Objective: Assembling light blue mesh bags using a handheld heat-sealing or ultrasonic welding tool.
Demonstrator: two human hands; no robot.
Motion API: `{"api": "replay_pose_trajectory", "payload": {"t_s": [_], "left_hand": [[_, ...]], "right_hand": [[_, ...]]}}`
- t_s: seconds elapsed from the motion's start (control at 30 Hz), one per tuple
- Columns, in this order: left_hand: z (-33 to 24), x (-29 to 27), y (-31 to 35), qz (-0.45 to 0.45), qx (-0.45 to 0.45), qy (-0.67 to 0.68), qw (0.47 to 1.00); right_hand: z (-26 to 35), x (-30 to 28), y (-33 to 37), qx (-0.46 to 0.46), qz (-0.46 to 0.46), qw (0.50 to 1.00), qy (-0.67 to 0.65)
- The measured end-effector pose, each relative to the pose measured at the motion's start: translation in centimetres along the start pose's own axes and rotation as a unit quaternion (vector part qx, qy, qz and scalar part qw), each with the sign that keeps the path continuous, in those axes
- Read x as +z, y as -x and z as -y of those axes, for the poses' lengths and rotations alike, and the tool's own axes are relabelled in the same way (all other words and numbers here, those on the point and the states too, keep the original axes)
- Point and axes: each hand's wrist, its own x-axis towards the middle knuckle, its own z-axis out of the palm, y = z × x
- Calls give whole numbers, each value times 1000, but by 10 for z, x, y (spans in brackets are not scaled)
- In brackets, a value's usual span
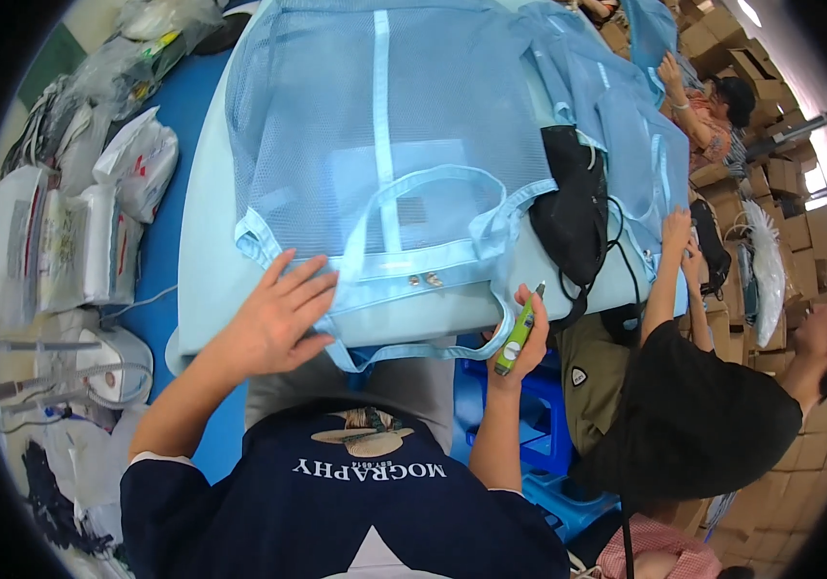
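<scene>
A light blue mesh tote bag (326,145) lies spread on the table, its handles (433,174) and hem towards me. Small metal snaps (425,281) sit on the band near its opening. My left hand (283,314) rests on the band's left end, fingers spread and stretched out. In my right hand (529,357) is a slim green hand tool with a dark pointed tip (519,333), held upright beside the loop of strap at the table's near edge. What kind of tool it is, I cannot make out.
More blue mesh bags (616,125) and a black drawstring pouch (568,207) lie to the right. A co-worker in a black shirt (693,415) sits there, with another person (713,121) farther back. Plastic-wrapped packages (85,241) line the left; cardboard boxes (780,174) stack up at right.
</scene>
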Motion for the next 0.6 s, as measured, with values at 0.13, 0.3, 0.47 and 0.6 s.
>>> {"api": "replay_pose_trajectory", "payload": {"t_s": [0.13, 0.3, 0.47, 0.6], "left_hand": [[-29, 12, 2, -11, -22, 93, 995], [-46, 38, 5, 1, 167, 91, 982], [-38, 48, 25, -16, 192, 70, 979], [-36, 32, 29, -122, 145, 77, 979]], "right_hand": [[14, 6, -11, 55, -19, 998, -12], [20, 21, -43, 86, -78, 989, -97], [15, 36, -54, 129, 1, 988, -90], [11, 38, -45, 88, 35, 994, -57]]}}
